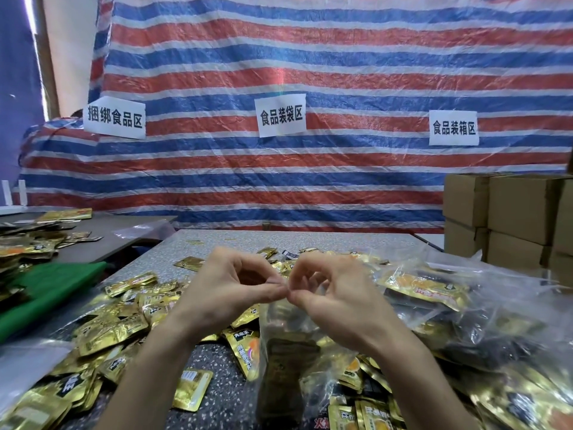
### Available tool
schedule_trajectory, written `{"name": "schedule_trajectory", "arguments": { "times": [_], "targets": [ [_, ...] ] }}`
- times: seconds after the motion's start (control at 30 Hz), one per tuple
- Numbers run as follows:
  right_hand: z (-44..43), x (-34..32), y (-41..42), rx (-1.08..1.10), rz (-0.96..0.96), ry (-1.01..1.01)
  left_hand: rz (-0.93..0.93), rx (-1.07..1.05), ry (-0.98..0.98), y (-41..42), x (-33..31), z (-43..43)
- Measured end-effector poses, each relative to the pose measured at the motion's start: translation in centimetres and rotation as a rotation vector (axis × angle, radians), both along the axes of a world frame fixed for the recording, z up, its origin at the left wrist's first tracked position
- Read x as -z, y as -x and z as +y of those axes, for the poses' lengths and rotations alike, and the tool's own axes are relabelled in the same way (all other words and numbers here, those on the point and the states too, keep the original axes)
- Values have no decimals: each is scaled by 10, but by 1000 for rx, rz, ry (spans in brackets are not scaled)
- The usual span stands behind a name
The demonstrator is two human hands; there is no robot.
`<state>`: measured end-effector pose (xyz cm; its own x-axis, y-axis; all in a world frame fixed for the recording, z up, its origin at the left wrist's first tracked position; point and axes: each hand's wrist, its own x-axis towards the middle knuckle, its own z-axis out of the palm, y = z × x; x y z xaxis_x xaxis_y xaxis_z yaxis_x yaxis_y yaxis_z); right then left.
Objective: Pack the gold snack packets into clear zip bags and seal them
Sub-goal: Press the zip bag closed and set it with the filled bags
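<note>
Head view: two bare hands are seen meeting in the middle of the frame, above a speckled grey tabletop [248, 240]. Loose gold snack packets [117, 330] are scattered thickly over the tabletop, mostly to the left of the arms and along the near edge.

The left hand [229, 283] and the right hand [335, 290] are both curled, thumb pressed to forefinger. The top edge of a clear zip bag [288, 361] is pinched between them, with the fingertips of the two hands almost touching. The bag is held upright and hangs down between the forearms. Gold and dark packets can be made out inside it through the plastic, though blurred. Whether its zip is closed cannot be told.

To the right, a heap of filled clear bags [449, 308] is piled on the tabletop, with gold packets showing through them. Behind that heap, brown cardboard boxes [511, 209] are stacked at the right edge.

At the left, a green cloth [46, 293] is spread beside the tabletop. Beyond it, a darker second table [124, 234] is covered at its left end with more gold packets.

The background is filled by a red, white and blue striped tarpaulin [341, 66]. Three white paper signs [280, 115] printed with black Chinese characters are fixed to it in a row.
</note>
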<state>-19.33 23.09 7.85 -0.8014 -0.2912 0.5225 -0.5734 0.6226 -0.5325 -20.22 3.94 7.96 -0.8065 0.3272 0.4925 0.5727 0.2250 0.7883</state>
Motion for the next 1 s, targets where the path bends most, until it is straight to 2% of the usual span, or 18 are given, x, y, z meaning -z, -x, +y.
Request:
{"name": "schedule_trajectory", "arguments": {
  "times": [0.23, 0.43, 0.63, 0.87, 1.0],
  "targets": [
    [12, -6, -2, -35, -44, 1, 32, -28, -64, 6, 6, 8],
    [21, -7, -1, 7, -53, 28, -94, 96, -131, 10, 10, 2],
    [15, -7, -2, -5, -52, -21, -48, 104, -164, 7, 9, -2],
    [8, -6, -3, -41, -27, 2, 8, 139, -126, 9, 11, 0],
    [5, -4, -1, -8, -10, 9, 53, 83, 81, 12, 14, 0]
  ]
}}
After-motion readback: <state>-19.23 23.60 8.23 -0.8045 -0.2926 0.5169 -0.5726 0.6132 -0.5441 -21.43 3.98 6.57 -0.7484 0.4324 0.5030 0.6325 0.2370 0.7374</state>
